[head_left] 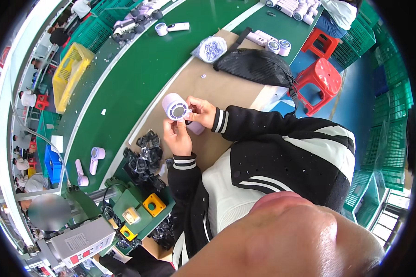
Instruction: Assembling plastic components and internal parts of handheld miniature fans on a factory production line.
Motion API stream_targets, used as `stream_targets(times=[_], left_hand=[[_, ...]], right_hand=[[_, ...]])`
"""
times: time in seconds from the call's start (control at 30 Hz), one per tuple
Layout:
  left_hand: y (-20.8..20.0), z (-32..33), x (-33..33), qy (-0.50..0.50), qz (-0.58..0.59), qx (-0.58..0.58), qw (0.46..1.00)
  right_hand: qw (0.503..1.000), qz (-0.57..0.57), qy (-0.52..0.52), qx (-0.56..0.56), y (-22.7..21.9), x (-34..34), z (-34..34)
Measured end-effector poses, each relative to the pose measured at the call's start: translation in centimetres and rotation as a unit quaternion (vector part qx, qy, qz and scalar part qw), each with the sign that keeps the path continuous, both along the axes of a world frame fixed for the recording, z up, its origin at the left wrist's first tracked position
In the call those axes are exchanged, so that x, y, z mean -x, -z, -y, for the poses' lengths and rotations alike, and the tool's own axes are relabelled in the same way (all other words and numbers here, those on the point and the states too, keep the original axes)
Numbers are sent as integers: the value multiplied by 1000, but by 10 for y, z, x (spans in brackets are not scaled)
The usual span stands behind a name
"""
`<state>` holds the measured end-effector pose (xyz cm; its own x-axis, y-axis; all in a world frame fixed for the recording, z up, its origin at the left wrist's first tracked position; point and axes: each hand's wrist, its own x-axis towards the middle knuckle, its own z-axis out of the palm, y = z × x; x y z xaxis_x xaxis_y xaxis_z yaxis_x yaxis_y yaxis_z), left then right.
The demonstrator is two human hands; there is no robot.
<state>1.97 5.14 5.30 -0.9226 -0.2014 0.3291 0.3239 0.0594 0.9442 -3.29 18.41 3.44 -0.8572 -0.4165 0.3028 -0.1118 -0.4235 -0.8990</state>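
Both hands hold a light purple handheld fan above the brown board on the bench. Its round head faces up, with a grey centre inside the ring. My left hand pinches the lower side of the head between thumb and fingers. From the other side, my right hand closes its fingers at the edge of the head where the handle joins. Part of a purple handle shows beneath the hands. A heap of black plastic parts lies beside my left hand. A small purple piece rests farther up the board.
A green conveyor belt carries fans at left. Past the board are a clear bag of small parts, a black bag and more fans. A green machine with yellow button boxes stands lower left; red stools stand right.
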Motion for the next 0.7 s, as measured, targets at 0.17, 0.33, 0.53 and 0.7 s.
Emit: stream_targets(times=[0.17, 0.33, 0.53, 0.7], left_hand=[[16, -2, 10, -33, -28, 11, 999], [4, 2, 2, 19, 16, 24, 999], [-1, 0, 1, -37, -68, -44, 996], [-1, 7, 7, -74, -72, -32, 994]], right_hand=[[999, -29, -26, -27, -1, 9, 0], [995, 3, -93, 46, 7, 11, 4], [989, -35, -120, 77, -4, 19, 22], [992, -4, -109, 61, -9, 24, 35]])
